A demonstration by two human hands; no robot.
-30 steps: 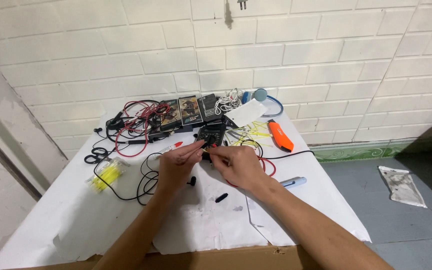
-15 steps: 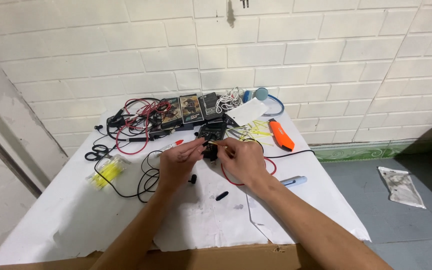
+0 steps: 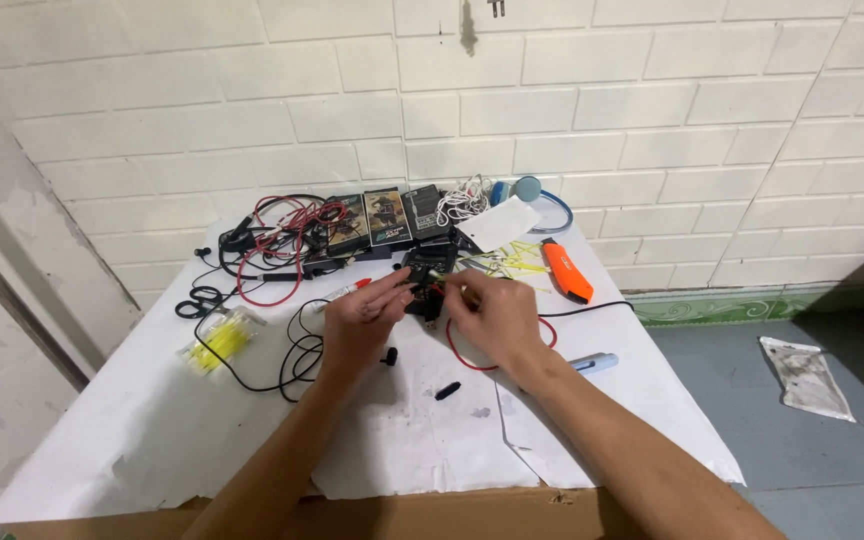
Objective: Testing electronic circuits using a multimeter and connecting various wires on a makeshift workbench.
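Observation:
My left hand [image 3: 364,318] and my right hand [image 3: 492,312] meet over a small black electronic part [image 3: 426,278] with wires, in the middle of a white paper-covered table [image 3: 132,440]. Fingers of both hands pinch at the part from its two sides. A red wire [image 3: 458,357] loops out from under my right hand. A black cable [image 3: 297,350] curls just left of my left hand. Two small black bits [image 3: 447,390] lie on the paper below my hands.
Along the far edge lie several dark packaged boxes [image 3: 384,216], tangled red and black cables [image 3: 272,240], a white card [image 3: 500,224] and a blue roll [image 3: 542,200]. An orange utility knife [image 3: 566,270], a yellow bag [image 3: 217,340], a red marker [image 3: 340,292] and a blue-white pen [image 3: 592,362] sit around my hands.
Both hands have drawn closer together on the black part, with my right hand shifting left; the view has dipped slightly.

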